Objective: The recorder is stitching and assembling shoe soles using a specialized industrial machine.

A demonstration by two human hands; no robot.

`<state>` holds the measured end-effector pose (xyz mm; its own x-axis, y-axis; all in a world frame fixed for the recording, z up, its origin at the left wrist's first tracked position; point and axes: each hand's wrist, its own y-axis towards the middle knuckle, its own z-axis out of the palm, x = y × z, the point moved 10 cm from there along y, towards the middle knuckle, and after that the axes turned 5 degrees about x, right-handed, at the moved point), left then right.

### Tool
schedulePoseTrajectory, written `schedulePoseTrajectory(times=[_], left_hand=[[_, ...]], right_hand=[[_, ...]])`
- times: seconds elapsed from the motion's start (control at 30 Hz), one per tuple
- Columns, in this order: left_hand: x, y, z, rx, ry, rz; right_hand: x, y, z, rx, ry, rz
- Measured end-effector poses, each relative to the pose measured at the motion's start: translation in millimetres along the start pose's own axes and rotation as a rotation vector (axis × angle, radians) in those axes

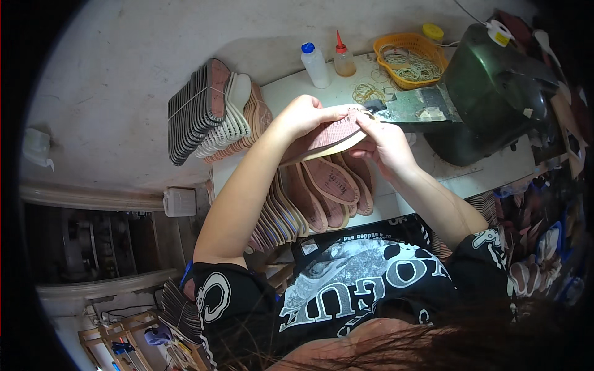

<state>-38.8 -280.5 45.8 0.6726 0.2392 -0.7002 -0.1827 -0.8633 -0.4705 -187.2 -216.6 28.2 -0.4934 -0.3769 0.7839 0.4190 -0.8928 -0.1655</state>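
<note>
A pinkish-red patterned shoe sole (325,137) with a dark and pale edge is held up in both hands, tilted over the white worktable (275,86). My left hand (304,116) grips it from the far side, thumb stretched along its top. My right hand (385,141) pinches its right end, thumb on top and fingers curled below. That end lies right by the head of a dark green sewing-type machine (489,93), at the tip of its flat arm (421,106); whether it touches is hidden. Below the hands, several similar soles (334,180) lie on the table.
Stacked soles, one bundle tied (198,111), stand at the far left. Behind are a blue-capped bottle (315,67), a red-tipped bottle (344,60) and an orange basket (411,59) of cords or bands. A leaning row of soles (278,210) is near my left arm.
</note>
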Motion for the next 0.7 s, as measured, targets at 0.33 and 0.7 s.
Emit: schedulePoseTrajectory(times=[0.33,0.7], left_hand=[[-8.3,-38.5,32.1,0.039,-0.220,-0.024],[-0.1,-44.5,57.2,0.253,-0.126,-0.039]], right_hand=[[-3.5,-9.1,-11.7,0.073,-0.181,0.090],[-0.3,-30.5,-23.2,0.106,-0.284,0.055]])
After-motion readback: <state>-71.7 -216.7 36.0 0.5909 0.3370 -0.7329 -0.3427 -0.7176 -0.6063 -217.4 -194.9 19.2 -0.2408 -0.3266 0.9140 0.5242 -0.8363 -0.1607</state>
